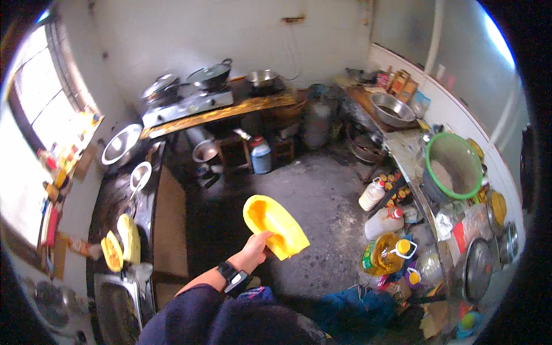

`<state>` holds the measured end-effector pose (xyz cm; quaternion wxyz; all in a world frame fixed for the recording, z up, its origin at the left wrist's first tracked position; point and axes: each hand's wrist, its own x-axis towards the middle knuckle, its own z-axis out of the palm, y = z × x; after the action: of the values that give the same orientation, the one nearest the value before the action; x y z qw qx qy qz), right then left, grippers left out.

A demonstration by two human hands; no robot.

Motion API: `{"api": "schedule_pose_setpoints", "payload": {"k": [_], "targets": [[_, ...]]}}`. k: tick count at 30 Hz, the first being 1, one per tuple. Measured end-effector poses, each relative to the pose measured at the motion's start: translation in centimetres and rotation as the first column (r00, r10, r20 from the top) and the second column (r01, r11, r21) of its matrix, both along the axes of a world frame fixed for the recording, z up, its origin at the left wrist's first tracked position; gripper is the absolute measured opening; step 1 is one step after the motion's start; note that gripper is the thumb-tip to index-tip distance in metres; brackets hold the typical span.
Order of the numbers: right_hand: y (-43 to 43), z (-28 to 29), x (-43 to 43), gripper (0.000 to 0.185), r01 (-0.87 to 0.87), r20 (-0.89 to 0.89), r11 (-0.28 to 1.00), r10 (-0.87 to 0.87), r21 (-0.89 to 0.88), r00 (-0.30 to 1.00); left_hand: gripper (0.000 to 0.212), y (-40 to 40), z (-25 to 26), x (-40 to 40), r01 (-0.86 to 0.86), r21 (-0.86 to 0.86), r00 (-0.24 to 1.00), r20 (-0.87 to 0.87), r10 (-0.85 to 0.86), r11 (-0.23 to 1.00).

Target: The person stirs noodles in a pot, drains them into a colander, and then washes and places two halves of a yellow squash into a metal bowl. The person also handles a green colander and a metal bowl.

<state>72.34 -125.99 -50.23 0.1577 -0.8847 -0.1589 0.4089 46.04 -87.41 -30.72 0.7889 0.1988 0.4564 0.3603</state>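
Observation:
My left hand (254,249), with a watch on its wrist, reaches in from the lower left and grips the near edge of a hollowed piece of yellow squash (280,228). The piece is held above the dark floor, its scooped-out side facing up. On the counter at the left lie a cut squash half with orange seedy flesh showing (113,252) and, beside it, a long pale yellow squash piece (129,237). My right hand is out of view.
A sink (116,306) is at the lower left, a white bowl (141,176) and metal basin (122,144) beyond it. A gas stove (189,110) bears pans. At right stand an oil bottle (379,256) and a green-rimmed bucket (453,168).

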Motion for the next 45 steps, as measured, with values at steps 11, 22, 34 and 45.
{"api": "schedule_pose_setpoints", "payload": {"k": [11, 22, 34, 45], "targets": [[9.1, 0.9, 8.0, 0.034, -0.173, 0.004, 0.978, 0.174, 0.119, 0.985, 0.033, -1.3, 2.0, 1.1, -0.177, -0.024, 0.978, -0.115, 0.173, 0.984], [20.7, 0.3, 10.0, 0.031, -0.317, -0.059, 0.948, 0.317, 0.0, 0.947, 0.032, 7.9, 1.0, 2.8, -0.262, -0.04, 0.963, -0.079, 0.258, 0.964], [33.8, -0.5, 19.8, 0.028, -0.537, -0.064, 0.843, 0.535, -0.016, 0.842, 0.04, 11.7, 0.9, -1.1, -0.55, -0.04, 0.835, -0.058, 0.548, 0.834], [65.2, 14.6, 2.0, 0.022, -0.496, -0.266, 0.515, 0.831, 0.699, 0.489, 0.037, 13.3, 4.0, -7.0, -0.642, 0.063, 0.763, -0.055, 0.645, 0.764]]}}
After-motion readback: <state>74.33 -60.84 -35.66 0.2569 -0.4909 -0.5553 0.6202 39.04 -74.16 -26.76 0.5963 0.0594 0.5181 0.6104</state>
